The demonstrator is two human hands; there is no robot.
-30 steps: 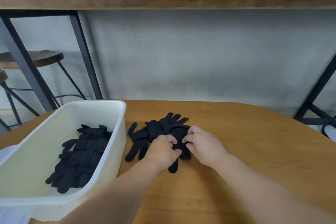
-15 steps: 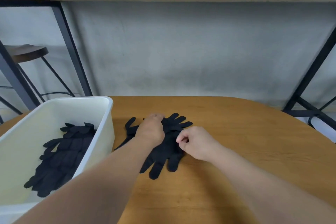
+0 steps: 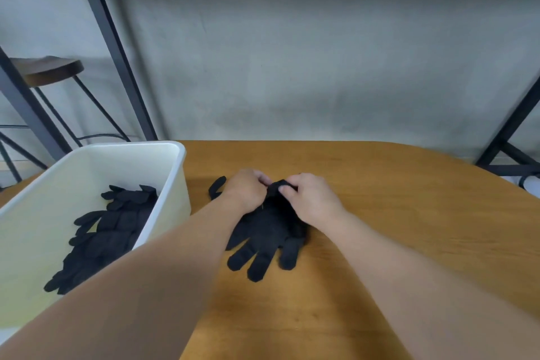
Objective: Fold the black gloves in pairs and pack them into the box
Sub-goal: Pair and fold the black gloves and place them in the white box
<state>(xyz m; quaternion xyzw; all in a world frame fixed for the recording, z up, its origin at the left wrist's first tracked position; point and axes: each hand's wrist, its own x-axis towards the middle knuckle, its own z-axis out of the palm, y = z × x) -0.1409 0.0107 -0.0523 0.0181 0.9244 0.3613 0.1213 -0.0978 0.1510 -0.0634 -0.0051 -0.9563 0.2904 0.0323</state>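
A: Grey plaster wall behind; rounded wooden table [image 3: 409, 213] in front. Item one?

B: Black knitted gloves on the table [image 3: 268, 234], stacked, cuffs at the far end, glove fingers pointing back toward the person. Long axis runs near to far, tilted slightly left at the near end.

A: Hands?

B: Left hand [image 3: 245, 193] and right hand [image 3: 309, 199], both at the far cuff end, fingers curled and pinching the raised cuff edge between them. Left grips from the left side, right from the right, knuckles nearly meeting. Both about equally near the cuff.

A: What does the coming move turn on?

B: Judged only: the cuff lies at the fingertips and the glove fingers lie toward the wrists, so a fold would bring the cuff back along that long axis toward the person.

A: Item two?

B: Cream rectangular plastic box [image 3: 175, 184], left of the gloves, just beside the left forearm. Contains folded black gloves already packed [image 3: 111, 231]. Left hand is the nearer one to it.

A: Hidden or doubtful?

B: Stray black glove part [image 3: 216, 188] shows beyond the left wrist; whether it is a separate glove cannot be told. Forearms cover part of the stack and the box's near corner. Count of gloves in the stack: not readable. Dark wooden stool [image 3: 49, 70] at far left.
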